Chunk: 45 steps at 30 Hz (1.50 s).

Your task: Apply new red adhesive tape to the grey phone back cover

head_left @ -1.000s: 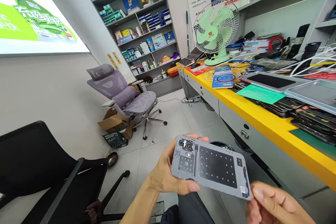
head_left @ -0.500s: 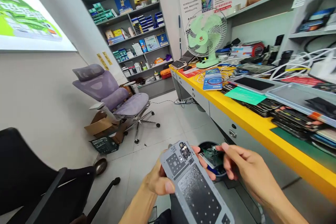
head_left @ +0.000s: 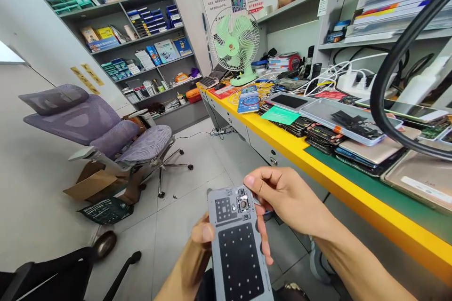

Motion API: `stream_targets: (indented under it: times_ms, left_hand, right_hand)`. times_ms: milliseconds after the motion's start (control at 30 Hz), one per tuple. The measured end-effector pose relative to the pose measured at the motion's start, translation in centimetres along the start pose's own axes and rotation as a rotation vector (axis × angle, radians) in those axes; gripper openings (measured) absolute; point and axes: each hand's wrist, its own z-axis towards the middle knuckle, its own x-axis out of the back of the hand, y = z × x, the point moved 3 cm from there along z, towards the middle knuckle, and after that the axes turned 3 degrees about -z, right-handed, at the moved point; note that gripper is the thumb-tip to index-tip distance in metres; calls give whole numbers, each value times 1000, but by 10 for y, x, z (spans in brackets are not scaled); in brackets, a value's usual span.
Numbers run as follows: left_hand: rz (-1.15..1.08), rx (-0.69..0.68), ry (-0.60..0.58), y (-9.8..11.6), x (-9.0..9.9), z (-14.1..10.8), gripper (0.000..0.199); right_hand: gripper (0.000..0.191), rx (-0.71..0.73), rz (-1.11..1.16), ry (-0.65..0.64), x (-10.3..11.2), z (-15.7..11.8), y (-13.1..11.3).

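Observation:
A grey phone frame (head_left: pixel 210 202) with black dotted panels and a small camera opening near its top lies tilted in my left hand (head_left: pixel 202 235). The left thumb presses on its near-left edge, and the fingers curl round from behind to the right edge. My right hand (head_left: pixel 282 193) is at the frame's upper right corner, thumb and fingers pinched together beside the camera part. Whatever sits between those fingertips is hidden; a thin greyish edge shows just below them.
Right of me runs a yellow-edged workbench (head_left: pixel 282 138) with stacked phone parts, a blue-grey tray (head_left: pixel 318 109), cables and a green fan (head_left: pixel 233 47). A black cable (head_left: pixel 379 89) loops in front. At left stand a purple office chair (head_left: pixel 144 143), an open cardboard box (head_left: pixel 84 183) and a black chair (head_left: pixel 52 273).
My right hand has moved from above the round bin to the phone frame's top corner. The frame now points more upright, and the view has turned right, with the bin mostly hidden.

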Motion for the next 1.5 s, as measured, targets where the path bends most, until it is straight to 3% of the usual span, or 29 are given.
stream_targets:
  times_ms: [267, 433, 667, 800, 900, 967, 1033, 1133, 1267, 1367, 1500]
  left_hand:
    - [-120, 28, -29, -6, 9, 10, 81]
    - [-160, 22, -6, -8, 9, 16, 85]
    - [-167, -37, 55, 3, 13, 23, 84]
    - [-133, -143, 94, 16, 21, 25, 82]
    - [-131, -182, 109, 19, 28, 24, 81]
    - [-142, -156, 106, 16, 32, 22, 83]
    - [-155, -106, 98, 11, 35, 21, 86]
    - [-176, -42, 87, 4, 37, 20, 89]
    - [-184, 8, 54, -4, 40, 21, 92]
    - [-162, 37, 18, -7, 44, 21, 95]
    - [-161, 89, -2, -12, 51, 18, 99]
  right_hand:
    - [37, 237, -468, 106, 14, -1, -3]
    - [38, 349, -611, 174, 25, 9, 6]
    - [48, 201, -546, 411, 40, 6, 29]
    - [49, 94, -509, 455, 40, 8, 74]
    - [29, 28, -498, 478, 40, 17, 107]
    - [41, -7, -466, 497, 42, 24, 112]
    - [46, -25, -413, 512, 44, 31, 99]
    - [50, 11, -309, 432, 42, 42, 55]
    - [43, 30, -200, 71, 23, 58, 7]
    - [33, 29, -182, -90, 8, 62, -3]
    - [39, 42, -216, -104, 2, 62, 2]
